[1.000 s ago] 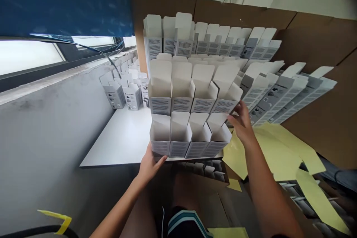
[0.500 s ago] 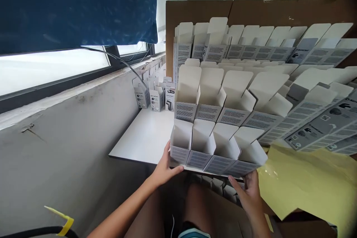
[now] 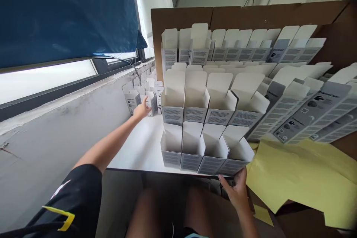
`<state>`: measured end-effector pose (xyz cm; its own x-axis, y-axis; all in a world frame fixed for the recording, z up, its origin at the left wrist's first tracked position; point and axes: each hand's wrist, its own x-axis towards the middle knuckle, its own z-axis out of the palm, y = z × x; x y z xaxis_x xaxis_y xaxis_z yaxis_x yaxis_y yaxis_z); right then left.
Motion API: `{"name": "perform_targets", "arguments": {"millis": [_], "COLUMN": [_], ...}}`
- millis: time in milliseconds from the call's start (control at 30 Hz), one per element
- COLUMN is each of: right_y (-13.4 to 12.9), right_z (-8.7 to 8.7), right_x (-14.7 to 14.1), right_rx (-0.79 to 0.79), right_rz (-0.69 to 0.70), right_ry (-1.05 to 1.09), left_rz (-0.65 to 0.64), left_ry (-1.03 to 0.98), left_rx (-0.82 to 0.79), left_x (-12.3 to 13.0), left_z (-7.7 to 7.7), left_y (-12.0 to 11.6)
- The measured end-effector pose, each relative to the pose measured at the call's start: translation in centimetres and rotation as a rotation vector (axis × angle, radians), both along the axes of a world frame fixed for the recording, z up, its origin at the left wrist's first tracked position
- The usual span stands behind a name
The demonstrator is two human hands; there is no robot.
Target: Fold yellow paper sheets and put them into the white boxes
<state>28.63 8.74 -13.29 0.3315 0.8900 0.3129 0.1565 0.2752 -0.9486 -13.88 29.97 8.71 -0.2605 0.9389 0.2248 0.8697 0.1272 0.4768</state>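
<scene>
**Left hand** [image 3: 142, 108]: stretched toward the far end of the board, fingers spread wide, nothing held, just beside the small cartons [image 3: 132, 100] grouped by the wall.

**Right hand** [image 3: 237, 189]: low at the near edge, fingers at the bottom corner of the rightmost carton in the near row; firm grip or light touch impossible to tell.

**Open cartons** [image 3: 192, 152]: white card with grey printed panels, upright, flaps raised. Four side by side in the near row, four more directly behind, on a white board [image 3: 134, 148] at near centre. Further rows beyond, against a cardboard backing [image 3: 267, 15]. Tilted rows [image 3: 312, 111] to the right, printed faces showing.

**Handling (judged):** probably very light; thin card, stiff only while squared, flaps easily creased, smooth finish perhaps a little slippery. Best hold likely low on the side walls or under the base, never by the flaps.

**Also present:** yellow sheets [image 3: 290, 174] at near right; black sleeve [image 3: 67, 197] with yellow mark on the left arm; grey wall [image 3: 55, 145] along the left; window [image 3: 41, 85] and blue blind [image 3: 61, 18] above it.
</scene>
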Motion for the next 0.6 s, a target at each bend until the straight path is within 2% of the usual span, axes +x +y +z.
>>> {"name": "perform_targets", "arguments": {"millis": [67, 167, 367, 467, 500, 600], "right_y": [0.0, 0.2, 0.4, -0.7, -1.3, -3.2], "right_z": [-0.1, -0.6, -2.0, -0.6, 0.2, 2.6], "right_x": [0.0, 0.1, 0.1, 0.4, 0.7, 2.4], "right_rx": [-0.005, 0.025, 0.052, 0.112, 0.134, 0.187], "right_rz": [0.015, 0.023, 0.048, 0.060, 0.030, -0.189], "right_ry": [0.022, 0.026, -0.075, -0.135, -0.158, -0.284], "left_rz": [0.050, 0.080, 0.019, 0.016, 0.053, 0.071], "left_ry": [0.120, 0.273, 0.472, 0.528, 0.546, 0.575], "left_rx": [-0.050, -0.101, -0.151, -0.171, -0.160, -0.112], "left_x": [0.1, 0.4, 0.7, 0.2, -0.2, -2.2], "left_z": [1.9, 3.6, 5.6, 6.1, 6.0, 4.6], "left_y": [1.9, 2.8, 0.1, -1.3, -1.9, -4.4]}}
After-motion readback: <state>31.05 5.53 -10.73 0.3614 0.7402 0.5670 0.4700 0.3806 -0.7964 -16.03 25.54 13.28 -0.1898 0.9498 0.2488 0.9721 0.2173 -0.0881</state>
